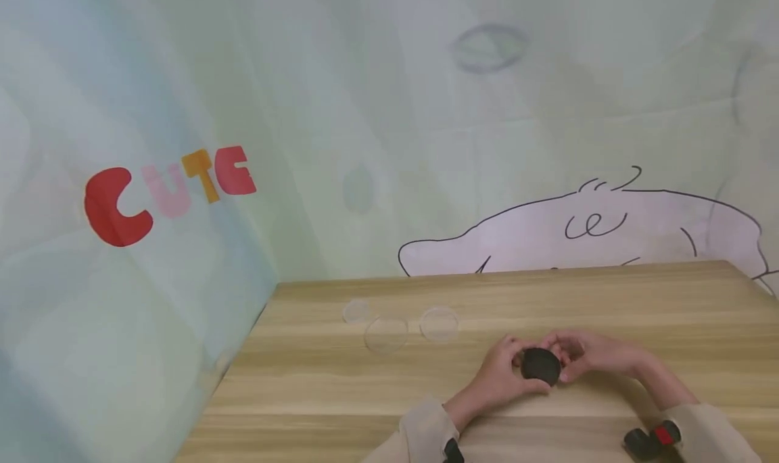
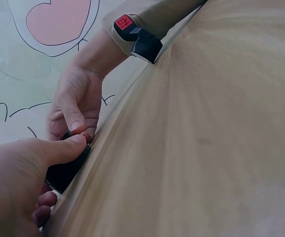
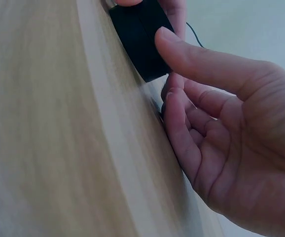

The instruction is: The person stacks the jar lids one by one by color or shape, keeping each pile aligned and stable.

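Two hands hold a thick black disc just over a wooden surface

A person in beige sleeves reaches over a light wood-grain surface (image 1: 292, 382). The left hand (image 1: 500, 376) and right hand (image 1: 599, 355) meet at a black disc (image 1: 540, 366), towards the right side of the surface, its flat face tilted up to the head camera. Whether its lower edge touches the wood is unclear.

The left grip is closed around the disc, thumb along the near edge and fingers at the far side. The right grip is a light pinch: the thumb presses the disc's rim, the other fingers curl close by, partly hidden.

Left of the hands lie three clear round pieces: a small one (image 1: 356, 311), a larger one (image 1: 386, 334) just beside it, and another (image 1: 439, 324) slightly apart to the right. A black device (image 1: 651, 440) with a red patch sits on the right wrist. Behind hangs a pale backdrop (image 1: 365, 111) with colourful letters spelling "CUTE" (image 1: 118, 207).
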The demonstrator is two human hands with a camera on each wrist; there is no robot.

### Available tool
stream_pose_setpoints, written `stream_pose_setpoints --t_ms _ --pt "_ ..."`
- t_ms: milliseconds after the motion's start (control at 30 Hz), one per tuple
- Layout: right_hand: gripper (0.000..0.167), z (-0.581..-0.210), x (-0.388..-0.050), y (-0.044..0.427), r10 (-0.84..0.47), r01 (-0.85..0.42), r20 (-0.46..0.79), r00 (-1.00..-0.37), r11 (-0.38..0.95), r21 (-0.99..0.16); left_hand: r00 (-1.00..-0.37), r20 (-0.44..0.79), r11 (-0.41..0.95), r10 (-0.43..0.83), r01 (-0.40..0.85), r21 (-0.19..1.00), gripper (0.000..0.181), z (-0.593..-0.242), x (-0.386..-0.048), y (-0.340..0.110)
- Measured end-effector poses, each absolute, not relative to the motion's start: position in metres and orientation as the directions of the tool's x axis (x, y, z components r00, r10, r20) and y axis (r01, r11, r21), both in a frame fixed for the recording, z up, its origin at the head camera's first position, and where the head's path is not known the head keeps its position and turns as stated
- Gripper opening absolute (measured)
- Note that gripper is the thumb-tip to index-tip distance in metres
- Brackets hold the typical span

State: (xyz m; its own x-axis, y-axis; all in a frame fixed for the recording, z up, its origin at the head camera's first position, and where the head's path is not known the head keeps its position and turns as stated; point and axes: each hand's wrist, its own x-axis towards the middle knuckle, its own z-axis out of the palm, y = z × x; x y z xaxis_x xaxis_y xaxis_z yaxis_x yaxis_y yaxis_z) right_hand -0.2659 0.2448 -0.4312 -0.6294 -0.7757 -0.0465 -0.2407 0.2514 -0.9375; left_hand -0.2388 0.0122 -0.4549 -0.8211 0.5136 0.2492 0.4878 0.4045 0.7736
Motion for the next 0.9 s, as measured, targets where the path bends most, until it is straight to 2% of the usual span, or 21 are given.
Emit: stream_pose_setpoints --t_ms 167,533,900 --pt "0.042 -0.431 -0.268 0.242 -0.777 -0.272 -0.039 -0.628 0.265 -0.925 -0.831 0.265 0.406 0.489 0.486 0.774 0.060 -0.456 -0.238 0.010" --pt "0.047 -0.438 -0.258 0.246 -0.765 -0.238 -0.057 -0.641 0.269 -0.933 -0.827 0.250 0.445 0.504 0.497 0.746 0.061 -0.463 -0.233 0.012" --pt "0.047 -0.433 -0.262 0.246 -0.733 -0.253 -0.069 -0.677 0.320 -0.913 -0.797 0.293 0.437 0.528 0.551 0.711 0.060 -0.459 -0.238 0.013"
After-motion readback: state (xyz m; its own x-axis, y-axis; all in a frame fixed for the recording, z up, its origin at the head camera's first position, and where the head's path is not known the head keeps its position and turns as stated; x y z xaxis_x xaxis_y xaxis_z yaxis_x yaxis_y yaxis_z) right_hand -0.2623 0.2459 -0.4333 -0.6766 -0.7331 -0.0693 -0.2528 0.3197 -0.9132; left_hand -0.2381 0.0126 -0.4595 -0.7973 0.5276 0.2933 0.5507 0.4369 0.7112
